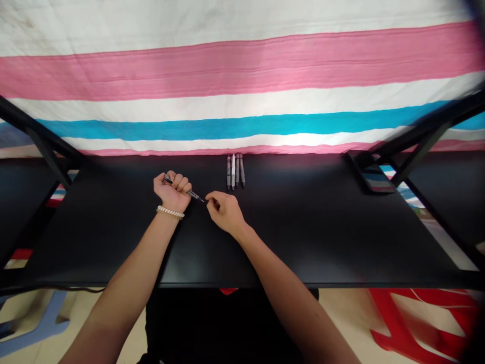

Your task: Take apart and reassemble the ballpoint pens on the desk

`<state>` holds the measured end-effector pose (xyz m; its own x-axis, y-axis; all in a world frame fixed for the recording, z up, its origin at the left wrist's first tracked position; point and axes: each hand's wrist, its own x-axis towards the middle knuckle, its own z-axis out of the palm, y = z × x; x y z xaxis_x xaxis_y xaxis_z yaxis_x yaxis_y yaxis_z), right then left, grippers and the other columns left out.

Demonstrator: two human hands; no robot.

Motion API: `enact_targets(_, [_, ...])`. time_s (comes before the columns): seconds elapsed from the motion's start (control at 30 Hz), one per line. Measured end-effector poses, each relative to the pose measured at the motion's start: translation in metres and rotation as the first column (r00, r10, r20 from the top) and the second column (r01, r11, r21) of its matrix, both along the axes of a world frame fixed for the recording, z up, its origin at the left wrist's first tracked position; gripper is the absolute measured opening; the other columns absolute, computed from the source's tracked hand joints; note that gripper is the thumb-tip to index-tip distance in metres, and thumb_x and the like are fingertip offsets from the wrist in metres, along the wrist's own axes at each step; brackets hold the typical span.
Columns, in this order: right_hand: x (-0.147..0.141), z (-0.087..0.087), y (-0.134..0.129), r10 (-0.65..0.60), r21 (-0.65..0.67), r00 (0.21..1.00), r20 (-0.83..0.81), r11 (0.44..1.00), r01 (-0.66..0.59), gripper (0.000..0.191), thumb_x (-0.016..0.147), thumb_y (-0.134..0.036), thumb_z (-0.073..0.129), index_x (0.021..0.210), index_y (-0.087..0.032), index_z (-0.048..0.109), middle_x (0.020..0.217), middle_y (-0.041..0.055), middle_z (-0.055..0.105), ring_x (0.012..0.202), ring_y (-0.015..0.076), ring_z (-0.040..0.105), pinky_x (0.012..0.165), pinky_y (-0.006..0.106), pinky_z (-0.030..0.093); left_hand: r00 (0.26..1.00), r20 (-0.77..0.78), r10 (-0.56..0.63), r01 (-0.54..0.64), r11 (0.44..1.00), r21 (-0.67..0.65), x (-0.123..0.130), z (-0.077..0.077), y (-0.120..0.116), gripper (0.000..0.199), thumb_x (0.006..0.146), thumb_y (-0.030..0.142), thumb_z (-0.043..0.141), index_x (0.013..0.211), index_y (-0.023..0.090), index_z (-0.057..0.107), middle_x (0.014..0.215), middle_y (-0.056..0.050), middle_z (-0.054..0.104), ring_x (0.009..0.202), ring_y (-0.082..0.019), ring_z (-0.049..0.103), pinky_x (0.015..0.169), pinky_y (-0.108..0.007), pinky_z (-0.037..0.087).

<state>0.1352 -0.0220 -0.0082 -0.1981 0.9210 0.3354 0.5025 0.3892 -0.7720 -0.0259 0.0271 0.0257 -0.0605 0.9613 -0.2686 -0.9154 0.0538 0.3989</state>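
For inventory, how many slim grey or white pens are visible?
5: one grey pen in the left hand; four pens side by side on the black tabletop. More may be hidden.

1. Bright, diffuse light is washing over the striped cloth [242, 65], whose broad white band is looking palest near the top centre.
2. The black tabletop [210, 263] is giving off a dull sheen near its front edge.
3. The smartphone [373, 177] is mirroring coloured stripes.
4. Wide-angle distortion is stretching the blue plastic stool [47, 321].
5. The red plastic stool [383, 308] is blurring towards a dark corner.
6. The held pen [195, 195] is showing softened detail.
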Motion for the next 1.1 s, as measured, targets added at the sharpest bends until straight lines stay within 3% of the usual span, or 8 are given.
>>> enact_targets(0.2, [-0.0004,0.0041,-0.0012,0.082,-0.062,0.995,-0.064,0.994,-0.086,0.012,0.079,-0.013,0.058,0.086,-0.018,0.067,0.072,-0.0002,0.066,0.057,0.0106,0.054,0.06,0.023,0.043,1.0,-0.017,0.011,-0.011,1.0,-0.016,0.0017,0.0011,-0.0005,0.037,0.091,0.036,0.036,0.058,0.02,0.028,0.051,0.007,0.01,0.04,-0.008,0.015,0.039,-0.022,0.016])
enact_targets(0.43, [0.0006,0.0035,0.0015,0.043,-0.198,0.964,-0.262,0.975,-0.097,0.012,0.079,-0.02,0.062,0.089,-0.017,0.067,0.074,0.0008,0.068,0.058,0.01,0.056,0.058,0.023,0.045,1.0,0.026,0.007,-0.006,1.0,-0.01,-0.0012,-0.0005,0.0018,0.039,0.092,0.037,0.036,0.058,0.02,0.032,0.049,0.007,0.013,0.039,-0.008,0.017,0.038,-0.021,0.017])
enact_targets(0.67, [0.001,0.0078,0.0012,0.082,-0.245,0.882,-0.464,0.945,-0.217,0.015,0.08,-0.031,0.07,0.083,-0.016,0.067,0.071,0.0009,0.066,0.057,0.0091,0.055,0.053,0.022,0.044,0.996,0.065,-0.064,0.063,0.998,0.018,-0.0036,0.0009,0.0015,0.042,0.098,0.039,0.029,0.061,0.019,0.031,0.049,0.007,0.015,0.039,-0.007,0.021,0.038,-0.021,0.019])
enact_targets(0.83, [0.0044,0.01,0.0034,0.107,-0.242,0.776,-0.622,0.916,-0.321,0.02,0.078,-0.035,0.074,0.085,-0.017,0.07,0.072,0.0017,0.069,0.055,0.01,0.059,0.051,0.023,0.047,0.989,0.111,-0.095,0.091,0.995,0.042,-0.004,0.0026,-0.0002,0.044,0.1,0.043,0.025,0.063,0.02,0.031,0.049,0.007,0.018,0.038,-0.007,0.023,0.037,-0.021,0.022])
enact_targets(1.1, [0.0062,0.0058,0.0062,0.08,-0.273,0.66,-0.747,0.868,-0.414,0.019,0.078,-0.034,0.077,0.088,-0.018,0.072,0.074,0.0013,0.073,0.051,0.0072,0.059,0.047,0.019,0.047,0.981,0.125,-0.147,0.147,0.989,0.009,-0.0055,0.0056,-0.0025,0.039,0.102,0.038,0.034,0.069,0.019,0.041,0.048,0.007,0.026,0.038,-0.005,0.028,0.035,-0.017,0.023])
